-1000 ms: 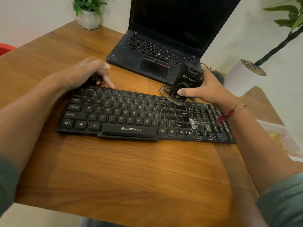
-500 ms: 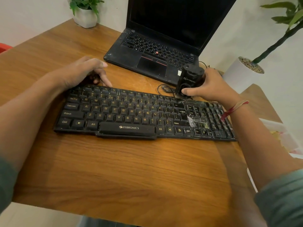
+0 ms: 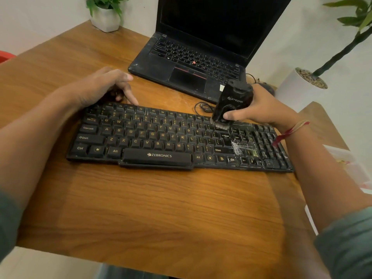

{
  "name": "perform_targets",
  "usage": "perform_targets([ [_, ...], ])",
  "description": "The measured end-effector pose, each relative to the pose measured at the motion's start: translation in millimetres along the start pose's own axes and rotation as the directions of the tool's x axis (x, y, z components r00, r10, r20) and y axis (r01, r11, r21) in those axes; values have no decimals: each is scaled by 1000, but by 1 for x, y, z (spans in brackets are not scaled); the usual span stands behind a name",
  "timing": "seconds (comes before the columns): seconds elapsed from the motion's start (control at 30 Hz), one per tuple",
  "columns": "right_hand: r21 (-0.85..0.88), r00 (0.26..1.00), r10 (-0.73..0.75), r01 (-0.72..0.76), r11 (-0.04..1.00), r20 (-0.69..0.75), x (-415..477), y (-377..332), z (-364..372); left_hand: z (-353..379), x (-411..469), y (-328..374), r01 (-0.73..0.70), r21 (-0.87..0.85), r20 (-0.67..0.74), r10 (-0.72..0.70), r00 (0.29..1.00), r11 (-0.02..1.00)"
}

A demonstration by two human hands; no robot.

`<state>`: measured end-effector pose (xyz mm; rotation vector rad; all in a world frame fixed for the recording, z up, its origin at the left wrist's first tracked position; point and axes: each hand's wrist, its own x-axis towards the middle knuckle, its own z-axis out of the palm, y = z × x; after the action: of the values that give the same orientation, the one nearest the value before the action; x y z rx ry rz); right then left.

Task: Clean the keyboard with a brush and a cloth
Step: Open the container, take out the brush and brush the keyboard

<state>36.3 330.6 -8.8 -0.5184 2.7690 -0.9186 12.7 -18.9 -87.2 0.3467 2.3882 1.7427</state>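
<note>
A black Zebronics keyboard (image 3: 157, 141) lies across the wooden table (image 3: 161, 208), with white scratch marks near its right side. My right hand (image 3: 261, 109) grips a chunky black brush (image 3: 231, 103); its bristles touch the upper key rows right of centre. My left hand (image 3: 100, 89) rests on the keyboard's far left corner, fingers curled over the back edge and thumb pointing down onto the top row. No cloth is in view.
An open black laptop (image 3: 191, 63) stands just behind the keyboard, with a coiled cable (image 3: 203, 107) between them. A small white plant pot (image 3: 105, 19) sits far left, a larger white pot (image 3: 298, 87) far right. Pale objects (image 3: 346, 164) lie at the right edge.
The brush dipped back down onto the upper key rows after sitting slightly higher and farther back half a second ago. My left hand stayed at the keyboard's far left corner.
</note>
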Motion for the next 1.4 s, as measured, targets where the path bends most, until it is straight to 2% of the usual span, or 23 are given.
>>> perform_targets([
  [0.1,-81,997,16,-22,996,-71,4,0,-3,-1,-1,2,1,12,-8,-1,1000,1000],
  [0.2,2,999,17,-17,1000,43,1,-2,-7,0,-5,6,-2,10,-11,2,1000,1000],
  [0.27,-6,998,1,0,1000,68,2,-2,-4,1,-6,6,0,14,-9,0,1000,1000],
  [0.4,-109,997,22,-30,994,-75,10,0,-3,0,-5,6,0,29,-10,0,1000,1000],
  [0.57,-25,999,50,-50,998,6,10,1,0,2,-6,6,-3,-9,4,3,1000,1000],
  [0.7,-117,990,60,-75,990,-128,14,3,0,1,-4,4,12,17,-1,-12,1000,1000],
  [0.83,44,998,40,-37,998,-56,0,-2,4,-1,0,0,24,10,6,-24,1000,1000],
  [0.9,52,997,58,-55,997,-52,-3,3,8,-3,4,-7,14,23,5,-15,1000,1000],
  [0.97,18,986,96,-95,995,-134,-2,10,7,-7,9,-16,15,36,7,-16,1000,999],
  [1.03,-88,965,100,-124,988,-244,-3,13,3,-11,15,-25,22,48,9,-23,1000,999],
  [1.07,-78,955,100,-127,989,-278,-7,11,2,-13,17,-28,28,42,13,-28,1000,999],
  [1.17,149,965,68,-30,988,-254,-38,-9,7,-13,24,-36,39,13,8,-40,999,999],
  [1.2,162,973,27,11,987,-230,-51,-17,12,-13,25,-38,42,8,8,-42,999,999],
  [1.3,83,980,-76,93,992,-186,-89,-37,33,-14,28,-43,45,7,14,-45,999,999],
  [1.4,-83,971,-134,119,989,-196,-107,-35,51,-19,31,-46,46,43,10,-47,999,998],
])
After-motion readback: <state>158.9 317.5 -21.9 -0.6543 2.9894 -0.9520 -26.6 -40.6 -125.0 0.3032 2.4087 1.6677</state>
